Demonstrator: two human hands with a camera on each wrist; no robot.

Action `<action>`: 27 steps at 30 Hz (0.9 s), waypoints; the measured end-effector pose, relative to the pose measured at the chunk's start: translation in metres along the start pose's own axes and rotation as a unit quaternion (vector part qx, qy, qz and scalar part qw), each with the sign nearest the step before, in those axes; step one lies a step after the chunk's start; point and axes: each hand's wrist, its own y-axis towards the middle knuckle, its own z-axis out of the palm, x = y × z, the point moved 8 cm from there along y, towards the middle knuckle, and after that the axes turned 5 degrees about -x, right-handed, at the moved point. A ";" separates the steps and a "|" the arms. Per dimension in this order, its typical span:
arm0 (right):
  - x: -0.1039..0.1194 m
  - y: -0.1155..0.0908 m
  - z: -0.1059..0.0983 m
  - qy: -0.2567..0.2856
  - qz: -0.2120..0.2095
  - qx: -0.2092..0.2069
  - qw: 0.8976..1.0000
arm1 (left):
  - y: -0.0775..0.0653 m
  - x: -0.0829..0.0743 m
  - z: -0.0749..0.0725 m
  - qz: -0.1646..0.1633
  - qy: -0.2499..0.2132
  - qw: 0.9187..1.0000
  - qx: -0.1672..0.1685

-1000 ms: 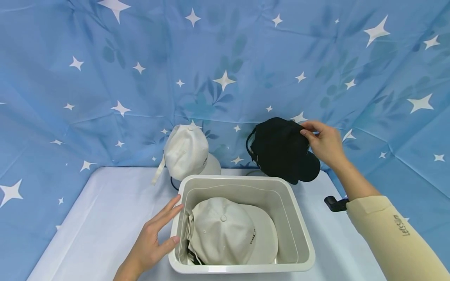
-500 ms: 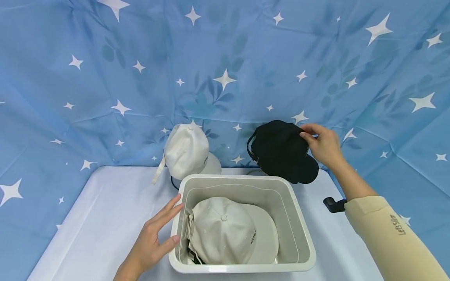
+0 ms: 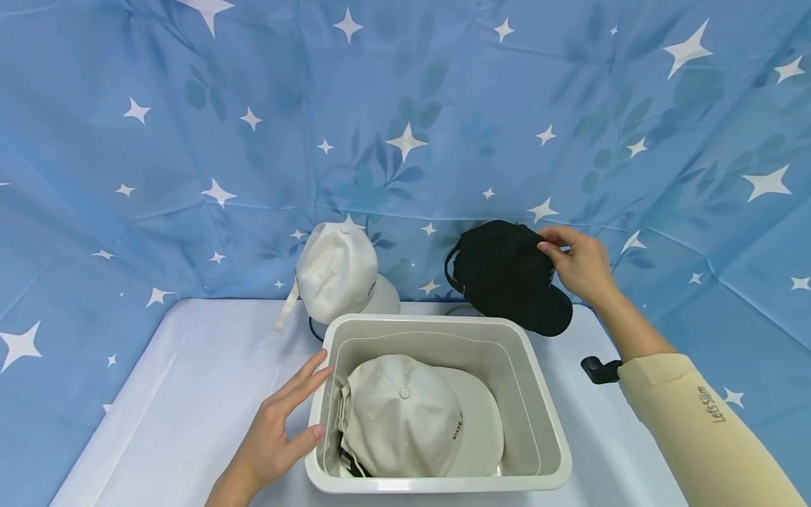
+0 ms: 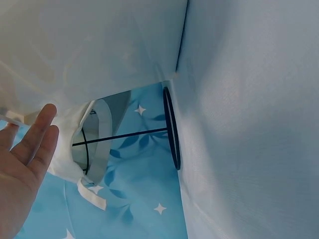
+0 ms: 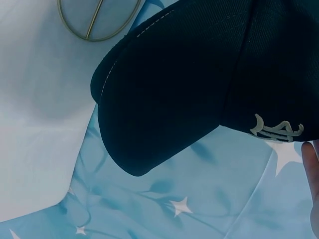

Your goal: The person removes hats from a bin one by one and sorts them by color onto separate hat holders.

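My right hand [image 3: 576, 264] pinches the side of a black baseball cap [image 3: 500, 267] at the back right. In the right wrist view the cap's light embroidered emblem [image 5: 279, 128] shows, with a second dark brim edge [image 5: 105, 74] just behind the front brim. My left hand [image 3: 272, 422] has its fingers spread, fingertips right at the left rim of a pale grey plastic bin [image 3: 551, 436]. Inside the bin lies a cream baseball cap [image 3: 405, 415] lettered on its front, brim to the right, over other folded fabric at the left.
Behind the bin, a white cap [image 3: 336, 271] with a dangling strap sits on a black wire stand [image 4: 124, 135] with a ring base. A brass-coloured ring base [image 5: 92, 37] stands on the white table [image 3: 177, 380]. A blue star-patterned curtain [image 3: 405, 105] hangs close behind.
The black cap in my right hand has sunk slightly, and the hand has moved a little down and left. My left hand keeps its place at the bin.
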 end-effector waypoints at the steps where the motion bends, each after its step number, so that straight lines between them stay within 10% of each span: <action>1: 0.000 0.000 0.001 0.000 0.001 0.001 1.000 | 0.000 0.000 0.000 -0.001 -0.001 1.000 0.000; 27: -0.009 -0.010 0.020 -0.003 0.017 0.062 0.998 | 0.000 0.000 0.000 -0.007 0.000 1.000 0.000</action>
